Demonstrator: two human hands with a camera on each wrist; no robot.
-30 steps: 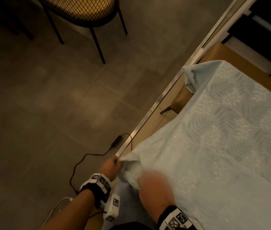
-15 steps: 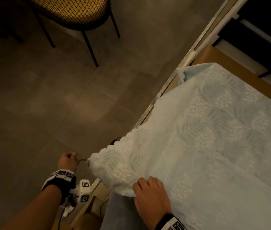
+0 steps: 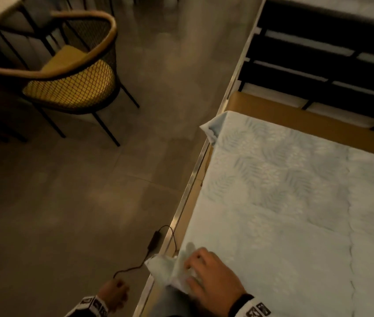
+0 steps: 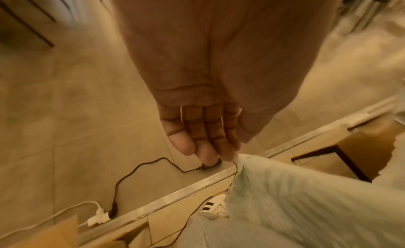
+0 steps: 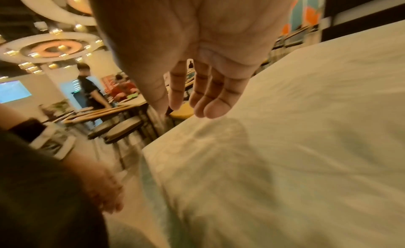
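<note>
while the right hand (image 3: pixel 213 276) rests, fingers relaxed, on the bunched corner of the cloth (image 3: pixel 284 202) on the desk (image 3: pixel 272 107), the left hand (image 3: pixel 114 292) hangs loose and empty beside it.

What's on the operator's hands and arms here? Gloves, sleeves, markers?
The left hand and right hand are bare, with no gloves and no rings that show. Each wrist wears a black strap carrying white blocks printed with black square markers: the left wristband and the right wristband. No sleeve reaches either wrist.
</note>
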